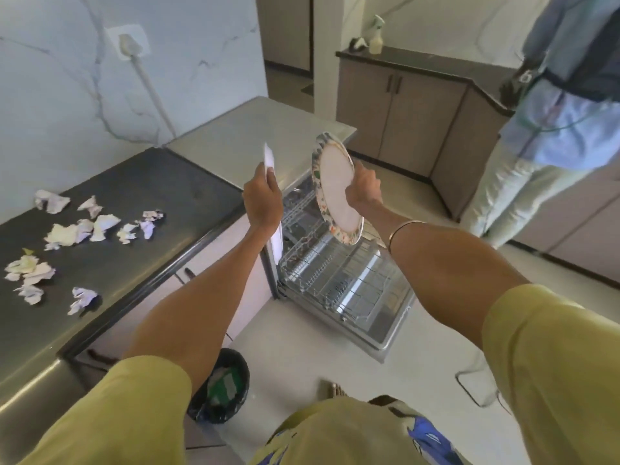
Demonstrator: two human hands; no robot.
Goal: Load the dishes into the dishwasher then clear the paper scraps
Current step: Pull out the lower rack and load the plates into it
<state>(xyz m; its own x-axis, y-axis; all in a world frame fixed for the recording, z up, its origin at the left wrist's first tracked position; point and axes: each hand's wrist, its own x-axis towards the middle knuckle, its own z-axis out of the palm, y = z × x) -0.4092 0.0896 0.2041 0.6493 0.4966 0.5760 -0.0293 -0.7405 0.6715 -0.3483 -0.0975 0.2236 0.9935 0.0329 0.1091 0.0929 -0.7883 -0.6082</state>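
Observation:
My left hand [262, 203] grips a plain white plate [275, 241] held edge-on, above the left side of the open dishwasher. My right hand [364, 191] holds a round plate with a flowered rim [335, 189], tilted almost upright over the pulled-out wire rack [339, 280]. The dishwasher door [391, 330] lies open and flat. Several crumpled paper scraps [80, 229] lie scattered on the dark counter [141, 196] to the left.
A bin with a black liner [223, 387] stands on the floor below the counter's edge. Another person [550, 135] stands at the right, close to the dishwasher. A grey worktop [255, 135] sits above the dishwasher. Cabinets [396, 115] line the far wall.

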